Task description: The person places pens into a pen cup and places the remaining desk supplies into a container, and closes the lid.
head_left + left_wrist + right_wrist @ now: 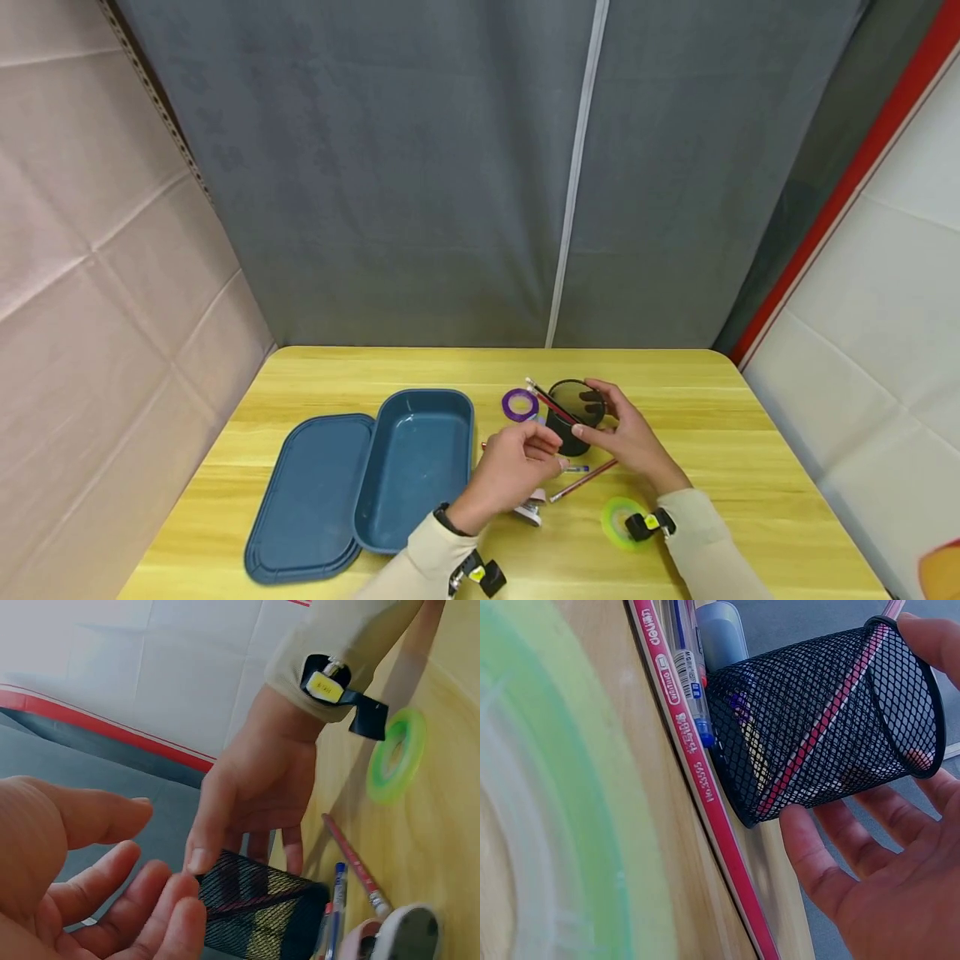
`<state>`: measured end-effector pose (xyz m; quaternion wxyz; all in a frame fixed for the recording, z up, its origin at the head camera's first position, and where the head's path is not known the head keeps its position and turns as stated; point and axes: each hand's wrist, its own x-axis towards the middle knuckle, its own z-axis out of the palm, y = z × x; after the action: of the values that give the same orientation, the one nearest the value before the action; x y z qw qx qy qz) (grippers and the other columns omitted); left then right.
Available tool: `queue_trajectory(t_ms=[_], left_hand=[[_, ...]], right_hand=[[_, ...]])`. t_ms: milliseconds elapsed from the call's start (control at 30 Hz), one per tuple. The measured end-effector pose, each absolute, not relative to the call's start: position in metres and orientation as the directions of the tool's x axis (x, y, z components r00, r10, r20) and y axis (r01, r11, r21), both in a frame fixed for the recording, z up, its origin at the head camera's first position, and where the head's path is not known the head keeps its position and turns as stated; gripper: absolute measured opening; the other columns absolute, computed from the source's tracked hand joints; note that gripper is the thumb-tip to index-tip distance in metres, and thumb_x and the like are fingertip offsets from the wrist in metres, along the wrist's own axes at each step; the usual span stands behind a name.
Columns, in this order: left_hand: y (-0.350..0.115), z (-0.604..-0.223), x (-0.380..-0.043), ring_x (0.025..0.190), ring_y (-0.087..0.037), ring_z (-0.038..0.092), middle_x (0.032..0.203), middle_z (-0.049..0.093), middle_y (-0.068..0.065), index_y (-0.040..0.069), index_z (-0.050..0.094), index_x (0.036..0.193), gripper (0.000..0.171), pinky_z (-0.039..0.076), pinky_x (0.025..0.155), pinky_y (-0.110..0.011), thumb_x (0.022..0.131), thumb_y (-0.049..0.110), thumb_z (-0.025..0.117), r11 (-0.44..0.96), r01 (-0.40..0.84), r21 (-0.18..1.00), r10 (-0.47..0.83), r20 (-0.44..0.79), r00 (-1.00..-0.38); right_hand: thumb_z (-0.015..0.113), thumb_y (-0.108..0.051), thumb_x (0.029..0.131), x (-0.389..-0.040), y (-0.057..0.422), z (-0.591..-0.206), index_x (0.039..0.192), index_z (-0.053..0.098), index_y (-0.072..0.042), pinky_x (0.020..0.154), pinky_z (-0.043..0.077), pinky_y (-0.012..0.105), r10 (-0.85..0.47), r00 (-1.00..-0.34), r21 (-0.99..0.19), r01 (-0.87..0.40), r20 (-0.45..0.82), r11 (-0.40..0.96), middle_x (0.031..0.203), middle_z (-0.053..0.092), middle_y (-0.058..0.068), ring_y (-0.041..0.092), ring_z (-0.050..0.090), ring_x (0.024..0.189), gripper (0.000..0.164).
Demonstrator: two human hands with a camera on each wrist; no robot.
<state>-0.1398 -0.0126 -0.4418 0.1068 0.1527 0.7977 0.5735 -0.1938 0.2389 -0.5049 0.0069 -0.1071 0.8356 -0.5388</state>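
**Mesh cup (pixel 562 437) in right hand (pixel 632 440), 1 inner pencil (pixel 829 712) in it**

Left to right on the counter (pixel 757 475): blue lid (pixel 311 500) flat, just beside blue box (pixel 414 467). Then left hand (pixel 510 467): fingers loosely bent, thumb apart from fingertips, near the cup; can't tell if touching. Purple tape roll (pixel 507 407) beyond it. Mesh cup next, inner pencil slanting inside, 1 end past the rim. Blue-capped pen (pixel 337 904) and red loose pencil (pixel 583 481) lie near the cup's base. Green tape roll (pixel 609 523) by the right wrist. Right hand: thumb and fingers curved round the cup, holding it.
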Motion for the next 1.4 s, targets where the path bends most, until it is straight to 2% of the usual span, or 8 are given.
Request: queue_trajectory(t_ms=[133,333,433,600,667,833,1133,1400], left_hand=[[-0.003,-0.448,-0.133,0.09,-0.001,0.069,0.104,0.077,-0.001,0.021,0.074,0.104,0.016,0.058,0.083,-0.025,0.092,0.026,0.083,0.328,0.136,0.935,0.345,0.015,-0.938],[0.012,-0.461,-0.129,0.094,-0.008,0.073,0.099,0.076,0.008,0.022,0.074,0.102,0.017,0.057,0.084,-0.024,0.089,0.022,0.085,0.33,0.153,0.932,0.307,0.048,-0.95],[0.018,-0.47,-0.129,0.093,-0.008,0.073,0.098,0.076,0.007,0.022,0.075,0.1,0.017,0.056,0.084,-0.025,0.088,0.021,0.087,0.36,0.17,0.917,0.273,0.07,-0.96],[0.021,-0.486,-0.132,0.09,-0.006,0.072,0.1,0.079,-0.004,0.017,0.076,0.101,0.017,0.056,0.083,-0.024,0.087,0.017,0.086,0.388,0.196,0.9,0.26,0.097,-0.961],[0.02,-0.492,-0.136,0.09,-0.006,0.072,0.102,0.079,-0.006,0.013,0.077,0.104,0.018,0.057,0.083,-0.023,0.088,0.015,0.085,0.372,0.2,0.906,0.279,0.096,-0.955],[0.02,-0.503,-0.143,0.086,0.0,0.071,0.102,0.078,-0.006,0.008,0.076,0.108,0.022,0.058,0.079,-0.02,0.088,0.011,0.084,0.336,0.203,0.92,0.323,0.09,-0.942],[0.024,-0.509,-0.149,0.078,0.003,0.065,0.094,0.078,0.002,0.011,0.078,0.104,0.026,0.054,0.072,-0.017,0.081,0.013,0.089,0.486,0.256,0.836,0.397,0.05,-0.917],[0.028,-0.51,-0.148,0.073,0.001,0.062,0.085,0.075,0.008,0.016,0.077,0.097,0.035,0.05,0.065,-0.02,0.07,0.014,0.098,0.622,0.288,0.728,0.396,0.025,-0.918]], right_hand=[[0.084,-0.029,0.093,-0.194,0.239,-0.504,0.16,0.04,-0.022,0.094,0.056,0.029,-0.186,-0.977,-0.904,-0.171,0.105,0.391,0.149,0.057,0.015,0.04,0.055,0.133,0.081],[0.084,-0.03,0.092,-0.194,0.239,-0.504,0.16,0.04,-0.022,0.102,0.057,0.051,-0.18,-0.978,-0.903,-0.168,0.104,0.395,0.151,0.057,0.015,0.041,0.055,0.133,0.081],[0.084,-0.03,0.092,-0.195,0.239,-0.504,0.16,0.04,-0.023,0.103,0.056,0.055,-0.177,-0.979,-0.903,-0.167,0.103,0.396,0.151,0.056,0.015,0.041,0.055,0.133,0.081],[0.084,-0.031,0.092,-0.196,0.238,-0.505,0.16,0.04,-0.025,0.104,0.055,0.055,-0.179,-0.979,-0.903,-0.163,0.098,0.397,0.151,0.056,0.014,0.04,0.054,0.135,0.082],[0.084,-0.032,0.092,-0.195,0.238,-0.503,0.16,0.04,-0.025,0.102,0.056,0.049,-0.181,-0.978,-0.901,-0.167,0.101,0.4,0.151,0.056,0.014,0.04,0.054,0.134,0.081],[0.084,-0.031,0.093,-0.195,0.237,-0.501,0.16,0.04,-0.024,0.097,0.055,0.034,-0.184,-0.977,-0.899,-0.175,0.108,0.401,0.15,0.056,0.014,0.039,0.055,0.133,0.081],[0.084,-0.029,0.093,-0.195,0.239,-0.503,0.161,0.039,-0.019,0.095,0.055,0.029,-0.186,-0.977,-0.906,-0.173,0.107,0.386,0.15,0.057,0.013,0.04,0.054,0.134,0.082],[0.084,-0.03,0.093,-0.192,0.239,-0.506,0.161,0.039,-0.022,0.104,0.054,0.054,-0.184,-0.978,-0.905,-0.168,0.102,0.392,0.151,0.056,0.014,0.04,0.054,0.134,0.081]])
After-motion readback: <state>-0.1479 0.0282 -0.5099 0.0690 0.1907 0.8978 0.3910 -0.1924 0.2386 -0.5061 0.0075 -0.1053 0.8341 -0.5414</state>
